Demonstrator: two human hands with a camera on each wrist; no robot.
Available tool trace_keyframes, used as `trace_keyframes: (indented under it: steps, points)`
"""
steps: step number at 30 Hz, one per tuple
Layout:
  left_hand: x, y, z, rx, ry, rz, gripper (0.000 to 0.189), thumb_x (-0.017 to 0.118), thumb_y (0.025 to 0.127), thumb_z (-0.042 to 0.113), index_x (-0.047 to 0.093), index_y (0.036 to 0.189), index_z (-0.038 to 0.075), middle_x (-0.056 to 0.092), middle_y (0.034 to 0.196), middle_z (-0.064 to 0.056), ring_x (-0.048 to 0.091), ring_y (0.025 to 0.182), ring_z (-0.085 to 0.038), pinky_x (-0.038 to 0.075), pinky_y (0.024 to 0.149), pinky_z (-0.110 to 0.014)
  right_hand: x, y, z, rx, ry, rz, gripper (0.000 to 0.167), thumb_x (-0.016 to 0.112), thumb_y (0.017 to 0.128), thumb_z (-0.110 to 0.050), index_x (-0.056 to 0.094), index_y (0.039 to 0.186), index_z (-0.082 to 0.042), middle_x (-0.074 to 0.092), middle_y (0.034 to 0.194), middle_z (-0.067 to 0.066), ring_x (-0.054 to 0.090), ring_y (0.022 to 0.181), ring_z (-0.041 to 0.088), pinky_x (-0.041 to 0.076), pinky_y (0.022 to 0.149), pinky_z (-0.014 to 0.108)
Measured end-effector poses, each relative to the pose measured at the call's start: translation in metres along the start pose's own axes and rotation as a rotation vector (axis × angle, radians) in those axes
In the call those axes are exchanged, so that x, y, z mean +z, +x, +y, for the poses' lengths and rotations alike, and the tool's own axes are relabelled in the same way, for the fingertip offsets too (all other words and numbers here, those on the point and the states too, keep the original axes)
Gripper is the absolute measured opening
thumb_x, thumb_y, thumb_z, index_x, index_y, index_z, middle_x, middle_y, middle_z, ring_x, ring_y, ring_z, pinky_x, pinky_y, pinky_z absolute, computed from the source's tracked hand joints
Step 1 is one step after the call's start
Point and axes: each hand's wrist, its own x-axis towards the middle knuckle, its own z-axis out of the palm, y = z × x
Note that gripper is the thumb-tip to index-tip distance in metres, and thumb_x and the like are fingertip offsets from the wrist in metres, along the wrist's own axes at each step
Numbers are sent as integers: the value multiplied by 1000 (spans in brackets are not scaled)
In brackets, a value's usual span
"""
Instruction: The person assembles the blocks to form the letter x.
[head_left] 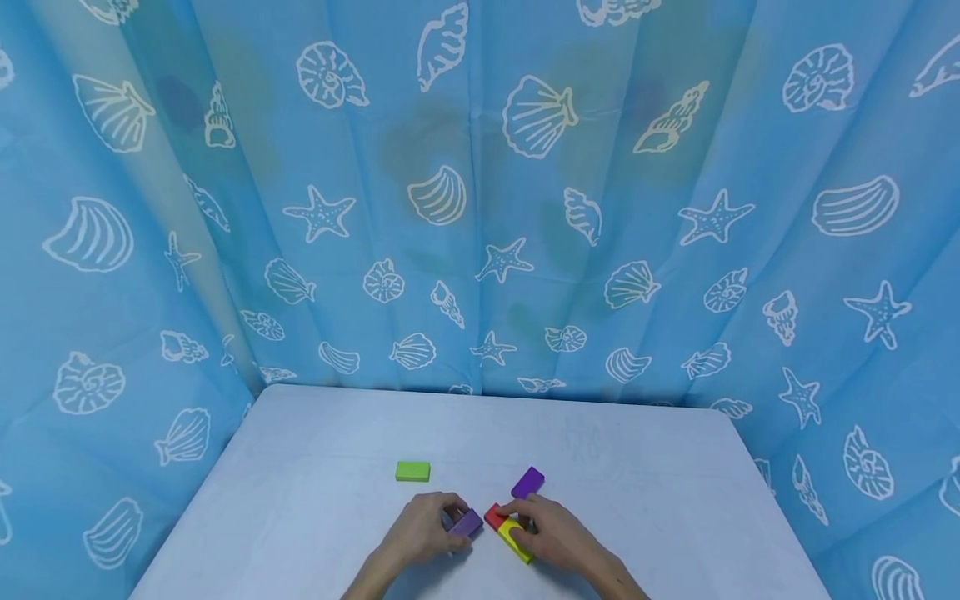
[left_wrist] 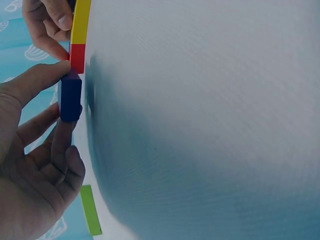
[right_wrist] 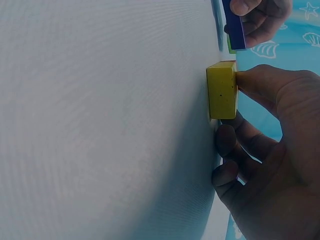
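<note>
A purple block sits pinched between the thumb and fingers of the left hand, just left of a red block and apart from it. The right hand grips a yellow block, covering part of it; the red one touches its far-left end, with a fingertip there too. Another purple block lies just beyond those fingers, angled toward the far right. A green block rests farther left, past the left hand and well apart from the others. Everything is on a white table with rounded far corners. Blue curtains printed with white shells and starfish hang behind it and along both sides.
</note>
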Motion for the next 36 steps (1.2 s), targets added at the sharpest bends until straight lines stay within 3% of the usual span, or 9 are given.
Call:
trace_keyframes:
  steps: [15,29,36]
  points:
    - [4,-1,2,5,15,-2,37,90,73,28,74,105,21,63,85,15,58,78,-5,50,73,-34,0,-1,-2,13,3,10,31,70,94,-28,70,126,-30,55,90,-9,51,79,12,43,70,31]
    - [5,-1,4,-29,-1,-16,36,90,73,30,73,104,21,63,84,13,57,77,-7,49,73,-35,1,1,0,28,7,-6,30,69,94,-28,70,124,-32,55,92,-10,51,81,12,44,71,33]
    - [6,-2,2,1,5,-6,36,90,72,31,74,103,21,63,83,14,56,75,-5,48,69,-32,0,1,1,19,18,-14,31,69,94,-29,69,125,-33,55,91,-10,50,80,11,42,69,31]
